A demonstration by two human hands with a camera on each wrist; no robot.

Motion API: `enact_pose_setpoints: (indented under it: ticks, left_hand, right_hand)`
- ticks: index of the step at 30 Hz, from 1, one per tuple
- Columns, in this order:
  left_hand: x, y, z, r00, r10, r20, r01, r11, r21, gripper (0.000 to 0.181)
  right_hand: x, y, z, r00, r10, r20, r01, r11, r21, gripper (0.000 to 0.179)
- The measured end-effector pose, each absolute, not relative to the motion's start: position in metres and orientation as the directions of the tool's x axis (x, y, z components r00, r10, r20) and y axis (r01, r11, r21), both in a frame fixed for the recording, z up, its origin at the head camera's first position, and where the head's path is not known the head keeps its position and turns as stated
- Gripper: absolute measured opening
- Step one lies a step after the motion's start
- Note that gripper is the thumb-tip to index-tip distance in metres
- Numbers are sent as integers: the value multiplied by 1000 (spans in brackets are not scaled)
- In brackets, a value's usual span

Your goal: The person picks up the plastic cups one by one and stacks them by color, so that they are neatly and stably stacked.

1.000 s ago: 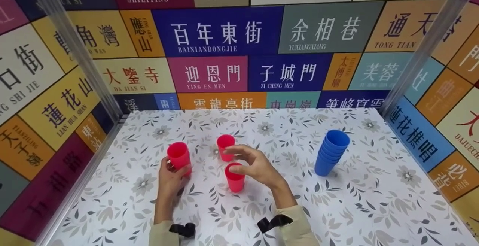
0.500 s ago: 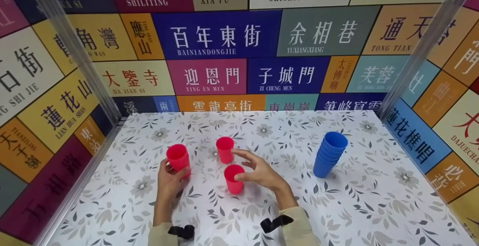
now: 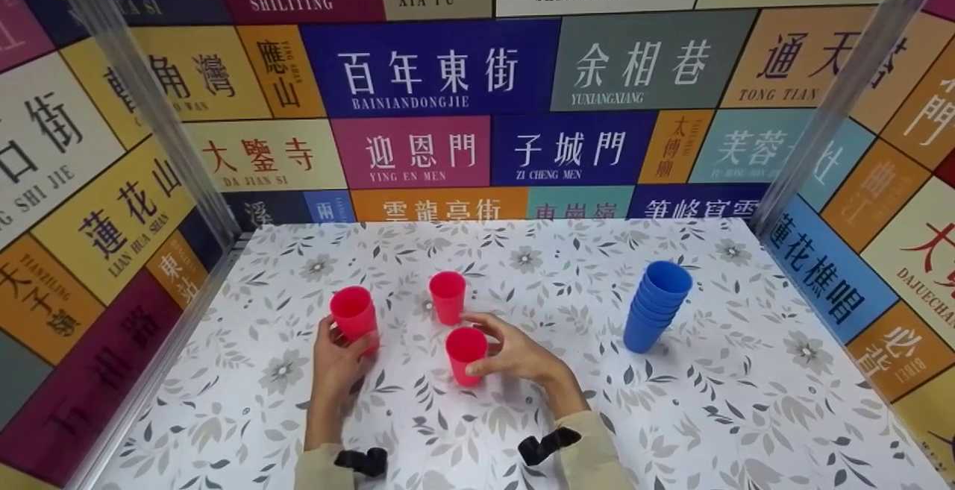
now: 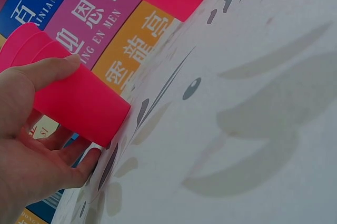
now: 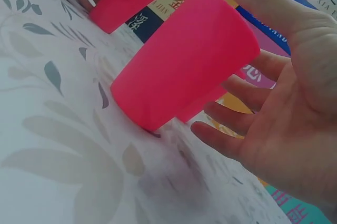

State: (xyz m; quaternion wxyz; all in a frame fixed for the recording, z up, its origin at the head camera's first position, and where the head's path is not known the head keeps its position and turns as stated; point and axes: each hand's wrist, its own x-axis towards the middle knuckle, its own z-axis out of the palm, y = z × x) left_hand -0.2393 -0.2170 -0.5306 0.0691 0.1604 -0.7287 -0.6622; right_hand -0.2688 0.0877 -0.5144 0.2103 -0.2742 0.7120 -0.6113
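Note:
My left hand (image 3: 337, 352) grips a small stack of nested red cups (image 3: 353, 312) standing upright at the left; the stacked rims show in the left wrist view, with the thumb across the front of the stack (image 4: 79, 97). My right hand (image 3: 518, 352) is spread around the right side of a single upright red cup (image 3: 467, 356). In the right wrist view, its thumb stays apart from that near cup (image 5: 184, 58), and its fingers (image 5: 226, 139) reach behind the cup. Just behind stands another upright red cup (image 3: 448, 297), close to the right fingertips.
A tall stack of nested blue cups (image 3: 656, 307) stands at the right of the flower-patterned table (image 3: 567, 274). Panels with large lettering (image 3: 429, 68) enclose the back and sides, with clear corner posts (image 3: 828, 102).
My right hand has come down and nearer, from above the two single red cups to beside the nearer one. My left hand keeps its grip on the stacked red cups.

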Motion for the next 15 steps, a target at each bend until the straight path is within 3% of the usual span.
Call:
enact_pose_setpoints:
  ticks: [15]
  left_hand:
    - [-240, -218, -531, -936, -340, -87, -115, 62, 992, 68]
  right_hand:
    - [-265, 77, -515, -833, -553, 24, -112, 125, -986, 66]
